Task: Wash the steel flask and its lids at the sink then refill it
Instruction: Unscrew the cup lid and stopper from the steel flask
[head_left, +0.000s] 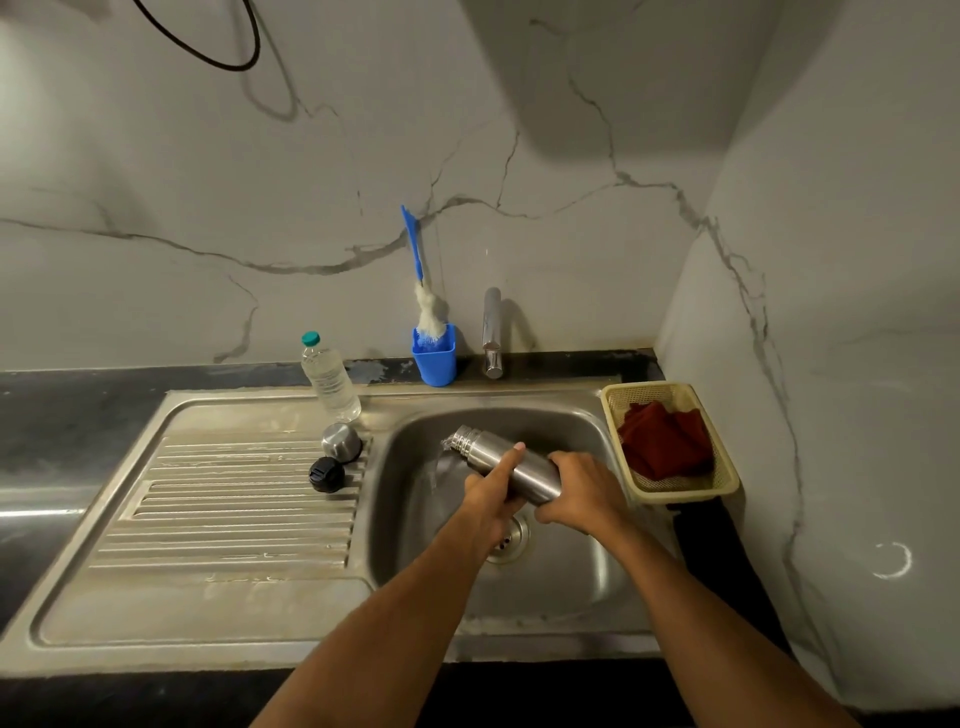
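The steel flask (491, 453) lies tilted over the sink basin (566, 571), its open threaded mouth pointing up-left. Water pours out of the mouth into the basin. My left hand (493, 499) grips the flask's middle, thumb laid along its top. My right hand (579, 496) holds the flask's base end. Two lids stand on the draining board (234, 499): a steel cap (340, 441) and, just in front of it, a black inner lid (326, 474).
A clear plastic water bottle (329, 379) with a green cap stands at the sink's back edge. A blue cup (435, 355) holds a blue-handled bottle brush (418, 270). The tap (492, 332) is behind the basin. A yellow basket (675, 496) with a red cloth sits at the right.
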